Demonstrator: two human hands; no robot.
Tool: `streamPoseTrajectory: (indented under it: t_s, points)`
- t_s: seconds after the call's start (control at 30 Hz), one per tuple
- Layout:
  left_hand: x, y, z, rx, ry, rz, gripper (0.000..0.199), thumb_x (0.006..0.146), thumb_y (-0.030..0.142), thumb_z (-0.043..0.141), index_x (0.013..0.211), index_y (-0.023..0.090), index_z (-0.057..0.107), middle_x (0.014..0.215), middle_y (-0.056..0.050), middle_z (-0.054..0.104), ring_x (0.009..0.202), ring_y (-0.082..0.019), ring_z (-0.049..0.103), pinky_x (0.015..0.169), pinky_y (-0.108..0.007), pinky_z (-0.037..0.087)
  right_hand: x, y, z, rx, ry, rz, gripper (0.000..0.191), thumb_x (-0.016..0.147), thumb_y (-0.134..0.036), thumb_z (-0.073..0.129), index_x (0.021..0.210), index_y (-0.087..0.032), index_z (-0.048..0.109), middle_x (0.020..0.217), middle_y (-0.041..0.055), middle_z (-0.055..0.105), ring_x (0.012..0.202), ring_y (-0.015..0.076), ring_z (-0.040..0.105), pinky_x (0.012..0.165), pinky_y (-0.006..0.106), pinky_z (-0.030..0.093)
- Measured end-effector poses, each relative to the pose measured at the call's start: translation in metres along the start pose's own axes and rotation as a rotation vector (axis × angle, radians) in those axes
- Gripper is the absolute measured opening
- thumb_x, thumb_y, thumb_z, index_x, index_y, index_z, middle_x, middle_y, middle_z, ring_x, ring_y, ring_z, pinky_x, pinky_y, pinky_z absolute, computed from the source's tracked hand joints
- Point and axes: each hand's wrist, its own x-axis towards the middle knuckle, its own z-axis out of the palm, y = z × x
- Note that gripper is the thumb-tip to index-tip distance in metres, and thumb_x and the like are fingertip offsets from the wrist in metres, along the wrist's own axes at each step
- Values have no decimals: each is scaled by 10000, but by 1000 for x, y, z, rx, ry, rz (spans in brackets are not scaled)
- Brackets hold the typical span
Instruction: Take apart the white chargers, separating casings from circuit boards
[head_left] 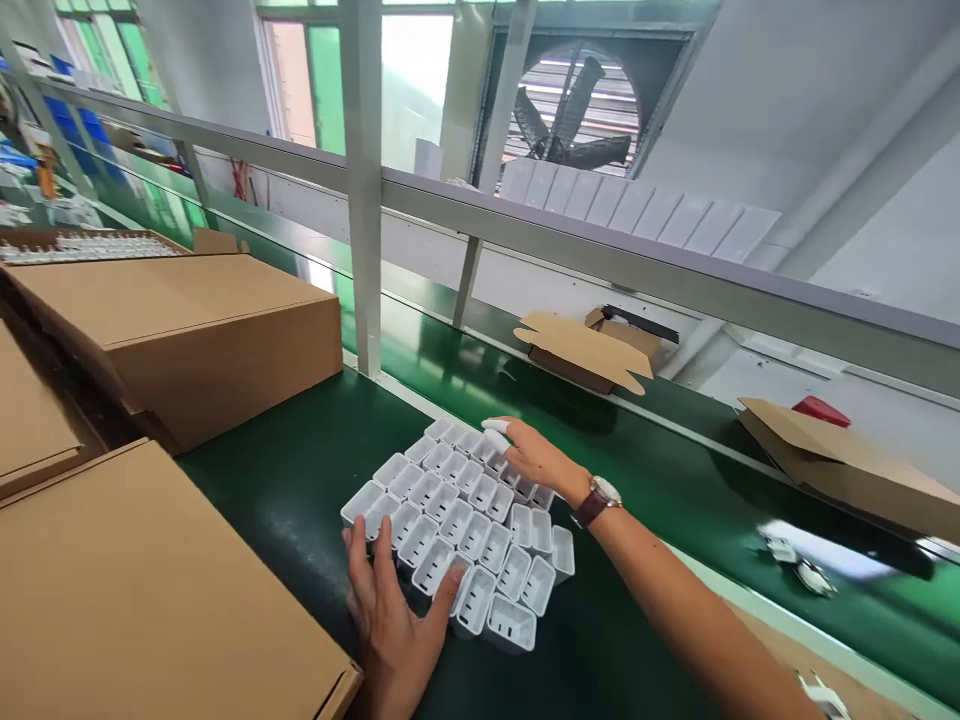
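Note:
A block of several small white plastic housings (455, 520) stands on the green work surface (300, 500), their hollow sides up and slots showing in their floors. My left hand (401, 610) lies against the near left side of the block, fingers spread and thumb over the front row. Reaching across from the right, my right hand (536, 455) rests at the far edge of the block with its fingers stretched out. White covers sit on its fingertips, and a watch (598, 500) is on the wrist. A few housings at the right edge stand slightly out of line.
Closed cardboard boxes (187, 340) stand at the left, one (150, 600) close to my left hand. A grey metal post (364, 200) and rail rise behind the surface. Beyond runs a green conveyor (480, 370) with opened cartons (592, 350) and small white parts (799, 565).

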Motion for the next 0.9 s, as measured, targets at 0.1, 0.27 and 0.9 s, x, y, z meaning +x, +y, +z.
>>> streamPoseTrajectory:
  t_s: [0.1, 0.27, 0.9]
  points:
    - [-3, 10, -8, 34, -58, 287, 710, 908, 510, 695, 1508, 235, 435, 1646, -220, 325, 1566, -507, 150, 1140, -757, 307, -61, 13, -19, 56, 27, 256, 397, 1012, -248, 421, 1357, -182, 605, 1361, 154, 659, 1225, 300, 640, 1040, 457, 509]
    - [-19, 39, -17, 21, -233, 684, 542, 906, 440, 729, 1394, 261, 579, 1545, -146, 516, 1565, -437, 234, 1200, -647, 280, -143, 5, -10, 177, 3, 554, 365, 989, -221, 409, 1263, -125, 631, 903, 116, 759, 748, 244, 731, 690, 369, 589]
    - [-20, 81, -14, 107, -384, 735, 189, 911, 188, 676, 1096, 230, 672, 1110, -73, 701, 1252, -342, 581, 1125, -604, 389, -179, -20, 30, 108, 102, 160, 370, 1011, -212, 526, 1360, -244, 648, 1573, 135, 458, 1448, 304, 449, 1183, 510, 427]
